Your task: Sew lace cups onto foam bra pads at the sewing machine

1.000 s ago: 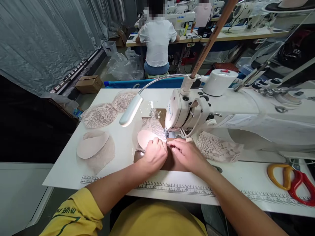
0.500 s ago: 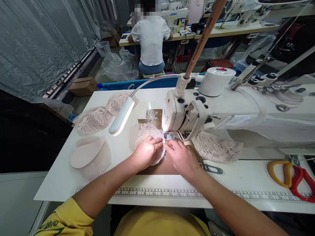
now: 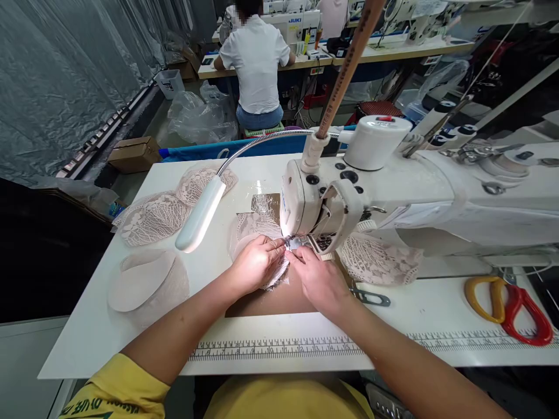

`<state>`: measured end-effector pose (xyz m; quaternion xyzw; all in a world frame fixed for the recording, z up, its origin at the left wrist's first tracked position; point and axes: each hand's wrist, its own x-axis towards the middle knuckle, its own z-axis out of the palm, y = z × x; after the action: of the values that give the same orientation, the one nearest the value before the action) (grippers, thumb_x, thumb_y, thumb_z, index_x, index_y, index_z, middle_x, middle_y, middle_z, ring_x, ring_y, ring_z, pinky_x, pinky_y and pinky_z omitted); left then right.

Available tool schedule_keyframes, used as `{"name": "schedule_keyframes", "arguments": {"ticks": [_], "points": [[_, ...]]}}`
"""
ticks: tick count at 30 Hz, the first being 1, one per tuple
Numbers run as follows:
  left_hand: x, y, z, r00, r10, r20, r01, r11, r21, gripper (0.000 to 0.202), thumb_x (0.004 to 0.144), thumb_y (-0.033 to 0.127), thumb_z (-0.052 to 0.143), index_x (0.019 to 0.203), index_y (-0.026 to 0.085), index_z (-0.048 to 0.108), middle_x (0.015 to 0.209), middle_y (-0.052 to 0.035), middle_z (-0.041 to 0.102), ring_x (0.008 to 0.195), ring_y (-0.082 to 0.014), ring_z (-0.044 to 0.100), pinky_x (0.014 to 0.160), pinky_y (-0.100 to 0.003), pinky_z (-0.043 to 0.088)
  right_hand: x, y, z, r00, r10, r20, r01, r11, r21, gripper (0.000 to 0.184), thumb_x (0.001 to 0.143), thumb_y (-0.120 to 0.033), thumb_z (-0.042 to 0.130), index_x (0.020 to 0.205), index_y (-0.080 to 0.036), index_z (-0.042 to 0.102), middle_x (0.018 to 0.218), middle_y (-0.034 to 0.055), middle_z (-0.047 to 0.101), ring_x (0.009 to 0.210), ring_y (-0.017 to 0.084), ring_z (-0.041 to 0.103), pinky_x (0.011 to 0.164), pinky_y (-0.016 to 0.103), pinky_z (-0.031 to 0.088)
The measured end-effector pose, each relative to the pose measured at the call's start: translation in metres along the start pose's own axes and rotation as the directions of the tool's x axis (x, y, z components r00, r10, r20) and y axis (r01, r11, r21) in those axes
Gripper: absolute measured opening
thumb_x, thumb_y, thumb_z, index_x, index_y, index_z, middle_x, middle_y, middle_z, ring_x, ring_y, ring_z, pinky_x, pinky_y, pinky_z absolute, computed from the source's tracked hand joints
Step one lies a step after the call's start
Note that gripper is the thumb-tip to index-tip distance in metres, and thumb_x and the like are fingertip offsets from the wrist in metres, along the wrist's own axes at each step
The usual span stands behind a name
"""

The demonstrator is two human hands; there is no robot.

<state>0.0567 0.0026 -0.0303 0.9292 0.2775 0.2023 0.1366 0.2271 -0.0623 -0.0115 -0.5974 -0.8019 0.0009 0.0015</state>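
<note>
Your left hand (image 3: 258, 263) covered much of the lace piece (image 3: 257, 224), which lay on the table (image 3: 87, 326) beside the needle of the sewing machine (image 3: 301, 201). Your right hand (image 3: 318, 278) was at its other side, the fingertips of your two hands close together by the presser foot; whether they pinched the fabric or only pressed it, you couldn't tell. The scissors (image 3: 526, 317) showed only their handles clearly, and your right arm hid one end of a slotted metal tool (image 3: 373, 298). On the floor, the cardboard box (image 3: 134, 154) looked closed, its contents out of sight; what the plastic bin (image 3: 169, 84) held was too small to make out. A second earlier, your right arm had covered nearly all of that metal tool, and no lace edge had shown below your left hand as it did now.
</note>
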Motion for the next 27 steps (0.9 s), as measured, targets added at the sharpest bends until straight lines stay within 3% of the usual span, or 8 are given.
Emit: {"name": "schedule_keyframes", "arguments": {"ticks": [6, 11, 16, 19, 21, 23, 25, 27], "points": [[0.0, -0.002, 0.002, 0.998, -0.06, -0.017, 0.061, 0.998, 0.008, 0.031, 0.092, 0.021, 0.045, 0.115, 0.011, 0.064, 0.119, -0.015, 0.065, 0.091, -0.0223, 0.061, 0.082, -0.038, 0.048, -0.002, 0.002, 0.002, 1.0, -0.016, -0.022, 0.017, 0.999, 0.035, 0.05, 0.083, -0.004, 0.041, 0.125, -0.023, 0.06, 0.1, 0.0102, 0.064, 0.072, 0.019, 0.055, 0.063, 0.03, 0.039], [-0.002, 0.002, -0.002, 0.981, -0.195, 0.013, 0.192, 0.973, 0.127, 0.036, 0.09, 0.023, 0.048, 0.123, 0.015, 0.061, 0.126, -0.0121, 0.061, 0.119, -0.0316, 0.048, 0.098, -0.048, 0.041, -0.004, 0.004, 0.006, 0.999, -0.022, -0.033, 0.024, 0.998, 0.064, 0.049, 0.082, -0.003, 0.041, 0.122, -0.022, 0.062, 0.097, 0.0083, 0.065, 0.074, 0.02, 0.055, 0.062, 0.03, 0.037], [-0.005, 0.004, -0.007, 0.949, -0.313, 0.047, 0.301, 0.938, 0.174, 0.04, 0.089, 0.022, 0.047, 0.128, 0.019, 0.058, 0.14, -0.0113, 0.049, 0.133, -0.0409, 0.033, 0.105, -0.062, 0.03, -0.005, 0.006, 0.016, 0.99, -0.041, -0.138, 0.053, 0.995, 0.087, 0.047, 0.083, -0.004, 0.041, 0.121, -0.02, 0.063, 0.099, 0.0074, 0.066, 0.077, 0.02, 0.057, 0.064, 0.032, 0.04], [-0.009, 0.004, -0.019, 0.922, -0.367, 0.122, 0.355, 0.929, 0.11, 0.043, 0.085, 0.016, 0.049, 0.126, 0.021, 0.059, 0.144, -0.0081, 0.046, 0.136, -0.0405, 0.029, 0.107, -0.064, 0.026, -0.006, 0.008, 0.02, 0.968, -0.067, -0.244, 0.111, 0.979, 0.171, 0.043, 0.085, -0.004, 0.039, 0.116, -0.017, 0.066, 0.1, 0.0073, 0.067, 0.08, 0.019, 0.059, 0.069, 0.03, 0.044], [-0.015, 0.008, -0.03, 0.925, -0.288, 0.246, 0.298, 0.954, -0.004, 0.041, 0.08, 0.011, 0.05, 0.116, 0.024, 0.066, 0.142, -0.0039, 0.048, 0.138, -0.037, 0.03, 0.11, -0.061, 0.026, -0.006, 0.011, 0.021, 0.948, -0.099, -0.304, 0.179, 0.952, 0.249, 0.042, 0.086, -0.004, 0.037, 0.113, -0.017, 0.067, 0.099, 0.007, 0.068, 0.08, 0.018, 0.06, 0.071, 0.028, 0.045], [-0.024, 0.016, -0.04, 0.931, -0.077, 0.357, 0.15, 0.972, -0.18, 0.039, 0.078, 0.007, 0.051, 0.107, 0.025, 0.069, 0.135, -0.0008, 0.056, 0.136, -0.0308, 0.037, 0.113, -0.053, 0.028, -0.007, 0.012, 0.02, 0.931, -0.124, -0.344, 0.237, 0.921, 0.309, 0.04, 0.088, -0.006, 0.037, 0.109, -0.017, 0.068, 0.097, 0.0067, 0.068, 0.079, 0.017, 0.06, 0.07, 0.027, 0.046], [-0.035, 0.026, -0.048, 0.942, 0.104, 0.32, 0.01, 0.942, -0.335, 0.037, 0.079, 0.006, 0.051, 0.107, 0.024, 0.069, 0.127, -0.0013, 0.063, 0.131, -0.0244, 0.044, 0.114, -0.044, 0.032, -0.009, 0.014, 0.018, 0.926, -0.139, -0.35, 0.266, 0.899, 0.348, 0.034, 0.09, -0.012, 0.039, 0.104, -0.018, 0.07, 0.093, 0.007, 0.067, 0.079, 0.017, 0.06, 0.069, 0.026, 0.047], [-0.044, 0.035, -0.051, 0.977, 0.092, 0.19, -0.018, 0.932, -0.361, 0.034, 0.084, 0.009, 0.049, 0.112, 0.02, 0.066, 0.124, -0.0053, 0.064, 0.125, -0.0209, 0.051, 0.11, -0.037, 0.039, -0.01, 0.015, 0.016, 0.93, -0.151, -0.335, 0.277, 0.886, 0.371, 0.031, 0.091, -0.016, 0.041, 0.101, -0.017, 0.071, 0.089, 0.0071, 0.065, 0.078, 0.017, 0.059, 0.069, 0.026, 0.047]]}}
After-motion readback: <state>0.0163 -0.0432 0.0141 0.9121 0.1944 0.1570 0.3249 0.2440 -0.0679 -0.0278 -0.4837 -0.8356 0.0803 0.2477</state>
